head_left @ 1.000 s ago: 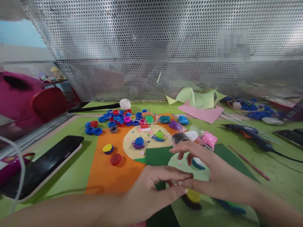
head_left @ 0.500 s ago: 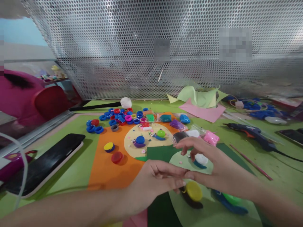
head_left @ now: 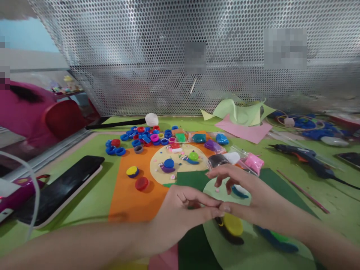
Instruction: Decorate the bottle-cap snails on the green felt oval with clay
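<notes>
Thumb and fingers of my left hand (head_left: pixel 180 210) are pinched together; anything between them is too small or hidden to make out. My right hand (head_left: pixel 253 191) has its thumb against those left fingertips, while its other fingers curve apart above. Below them lies a light green paper oval (head_left: pixel 215 247) on dark green paper (head_left: pixel 192 251). It bears a snail with a yellow cap shell (head_left: pixel 234 224) and dark body, a snail with a blue body (head_left: pixel 277 240) and green shell, and another blue-bodied snail (head_left: pixel 240 192), its white shell partly covered by my right hand.
Left of the hands, orange paper (head_left: pixel 126 202) carries a yellow cap (head_left: pixel 132 172), a red cap (head_left: pixel 142 183) and a cream oval (head_left: pixel 157 170) with cap snails. Behind are piled bottle caps (head_left: pixel 146 137) and clay packets (head_left: pixel 215 146). A phone (head_left: pixel 63 191) lies left, a glue gun (head_left: pixel 306 157) right.
The view has shifted slightly, so things on the table appear a little further right and higher. Both hands keep nearly the same pose, with the right thumb still against the left fingertips.
</notes>
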Action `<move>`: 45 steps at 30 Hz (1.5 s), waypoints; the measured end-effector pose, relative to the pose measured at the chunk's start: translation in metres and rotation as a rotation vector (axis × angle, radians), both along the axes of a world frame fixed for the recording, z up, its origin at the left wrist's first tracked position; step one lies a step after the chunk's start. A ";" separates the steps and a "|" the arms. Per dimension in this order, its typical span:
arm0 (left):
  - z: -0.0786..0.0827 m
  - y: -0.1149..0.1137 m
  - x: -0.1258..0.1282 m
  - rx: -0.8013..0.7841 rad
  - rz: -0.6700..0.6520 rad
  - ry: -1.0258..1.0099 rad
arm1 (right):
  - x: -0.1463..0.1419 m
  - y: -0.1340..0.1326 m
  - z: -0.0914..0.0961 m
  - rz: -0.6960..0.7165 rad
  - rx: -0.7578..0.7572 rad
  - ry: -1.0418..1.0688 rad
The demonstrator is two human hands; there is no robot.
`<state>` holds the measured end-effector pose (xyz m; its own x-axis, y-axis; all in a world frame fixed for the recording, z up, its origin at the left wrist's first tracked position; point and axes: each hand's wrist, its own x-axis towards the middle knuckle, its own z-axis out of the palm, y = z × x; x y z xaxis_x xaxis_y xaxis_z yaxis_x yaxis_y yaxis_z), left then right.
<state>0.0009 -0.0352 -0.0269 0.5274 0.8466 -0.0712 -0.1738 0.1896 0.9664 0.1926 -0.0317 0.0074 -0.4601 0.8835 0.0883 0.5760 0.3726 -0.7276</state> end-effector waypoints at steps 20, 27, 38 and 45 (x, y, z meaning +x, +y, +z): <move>0.003 0.002 0.001 0.013 -0.025 -0.005 | 0.000 -0.002 0.001 -0.038 0.038 -0.032; 0.004 0.001 0.002 -0.034 0.055 -0.007 | -0.003 -0.002 -0.002 -0.040 -0.104 0.014; 0.003 0.010 0.006 -0.140 0.009 -0.024 | 0.004 0.002 0.000 -0.049 -0.074 0.109; 0.000 0.011 0.005 -0.223 -0.085 -0.041 | 0.006 0.007 -0.002 -0.078 -0.090 0.122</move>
